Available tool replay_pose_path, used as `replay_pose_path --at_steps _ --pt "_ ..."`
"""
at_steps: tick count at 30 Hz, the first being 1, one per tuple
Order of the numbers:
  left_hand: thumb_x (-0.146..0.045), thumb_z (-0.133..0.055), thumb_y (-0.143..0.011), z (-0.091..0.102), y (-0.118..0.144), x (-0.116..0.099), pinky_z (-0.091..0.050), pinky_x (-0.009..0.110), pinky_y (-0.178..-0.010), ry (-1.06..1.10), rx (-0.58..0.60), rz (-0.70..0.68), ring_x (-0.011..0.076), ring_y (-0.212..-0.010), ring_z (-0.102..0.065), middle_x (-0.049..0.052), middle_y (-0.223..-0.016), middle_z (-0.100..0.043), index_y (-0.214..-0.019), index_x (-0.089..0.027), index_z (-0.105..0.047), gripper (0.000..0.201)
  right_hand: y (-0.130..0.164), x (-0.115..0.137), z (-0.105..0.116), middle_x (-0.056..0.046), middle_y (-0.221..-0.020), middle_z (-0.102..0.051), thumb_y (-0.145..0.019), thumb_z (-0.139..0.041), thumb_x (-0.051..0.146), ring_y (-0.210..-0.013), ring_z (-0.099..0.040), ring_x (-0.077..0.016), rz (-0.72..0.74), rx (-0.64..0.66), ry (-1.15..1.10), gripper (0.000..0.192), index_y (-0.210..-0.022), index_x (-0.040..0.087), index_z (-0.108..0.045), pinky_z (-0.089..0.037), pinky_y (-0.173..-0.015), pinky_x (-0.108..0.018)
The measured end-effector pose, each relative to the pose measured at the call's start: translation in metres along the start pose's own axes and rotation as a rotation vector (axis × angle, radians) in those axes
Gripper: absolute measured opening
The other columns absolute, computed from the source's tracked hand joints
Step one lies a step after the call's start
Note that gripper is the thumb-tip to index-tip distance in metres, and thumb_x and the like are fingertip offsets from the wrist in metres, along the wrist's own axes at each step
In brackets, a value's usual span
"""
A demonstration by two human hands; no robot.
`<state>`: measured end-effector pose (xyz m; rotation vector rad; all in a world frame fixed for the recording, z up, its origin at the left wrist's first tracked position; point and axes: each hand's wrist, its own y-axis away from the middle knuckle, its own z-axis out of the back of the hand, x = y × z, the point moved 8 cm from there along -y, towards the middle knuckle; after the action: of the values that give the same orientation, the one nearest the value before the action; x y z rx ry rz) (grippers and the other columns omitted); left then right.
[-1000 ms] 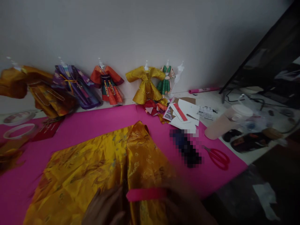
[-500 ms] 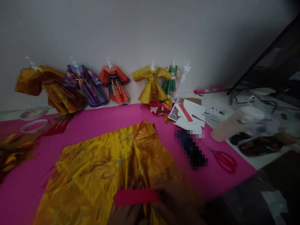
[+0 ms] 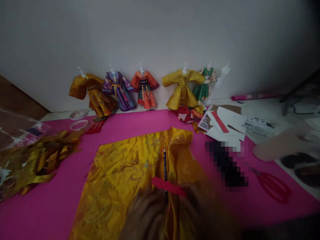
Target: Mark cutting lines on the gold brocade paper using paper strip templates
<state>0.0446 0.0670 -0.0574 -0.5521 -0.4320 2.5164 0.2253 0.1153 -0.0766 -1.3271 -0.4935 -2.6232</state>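
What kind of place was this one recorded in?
Most likely a home craft table for making miniature costumes: a row of small doll robes stands against the wall, yellow brocade fabric lies on a pink mat, and red scissors lie nearby.

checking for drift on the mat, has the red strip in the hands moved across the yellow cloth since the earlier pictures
Cannot tell. The camera swung, so everything shifted. Against the yellow cloth the red strip lies near its central fold as before, now tilted, beside a pencil.

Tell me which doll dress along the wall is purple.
The purple dress, second from the left, between the brownish-gold dress and the orange-red dress.
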Motion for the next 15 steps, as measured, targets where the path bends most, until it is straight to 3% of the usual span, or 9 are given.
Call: replay_pose_path --at_steps 4,7,11,15 --pt "-0.021 -0.050 -0.096 0.016 0.000 0.027 -0.054 0.034 -0.084 0.054 -0.005 0.250 0.0187 -0.095 -0.066 0.004 -0.101 -0.071 -0.104 -0.025 -0.067 0.020 -0.002 -0.001 0.004 -0.004 -0.100 -0.074 -0.094 -0.050 0.029 -0.090 -0.070 -0.0206 0.007 -0.052 -0.032 0.020 -0.107 0.025 -0.064 -0.053 -0.078 -0.031" --pt "-0.026 -0.049 -0.096 0.015 -0.006 0.030 -0.053 0.034 -0.077 0.054 0.063 0.310 0.0197 -0.087 -0.065 0.004 -0.093 -0.070 -0.094 -0.025 -0.069 0.020 -0.004 -0.005 0.003 -0.004 -0.092 -0.073 -0.093 -0.051 0.029 -0.081 -0.070 -0.0202 0.002 -0.055 -0.061 0.020 -0.107 0.023 -0.064 -0.053 -0.071 -0.030" --pt "-0.034 -0.046 -0.097 -0.007 -0.022 0.027 -0.052 0.039 -0.075 0.063 0.189 0.382 0.0224 -0.082 -0.065 0.005 -0.089 -0.070 -0.089 -0.025 -0.071 0.028 -0.006 -0.013 -0.003 -0.004 -0.090 -0.072 -0.093 -0.051 0.027 -0.082 -0.068 -0.0203 0.020 -0.071 -0.129 0.021 -0.111 0.023 -0.061 -0.051 -0.072 -0.031" --pt "-0.025 -0.047 -0.093 -0.038 -0.043 0.023 -0.049 0.045 -0.083 -0.024 0.486 0.428 0.0276 -0.091 -0.069 0.008 -0.100 -0.075 -0.098 -0.025 -0.072 0.027 -0.006 -0.019 -0.005 -0.004 -0.099 -0.071 -0.092 -0.054 0.024 -0.089 -0.067 -0.0201 0.052 -0.121 -0.190 0.022 -0.112 0.024 -0.061 -0.049 -0.078 -0.032"
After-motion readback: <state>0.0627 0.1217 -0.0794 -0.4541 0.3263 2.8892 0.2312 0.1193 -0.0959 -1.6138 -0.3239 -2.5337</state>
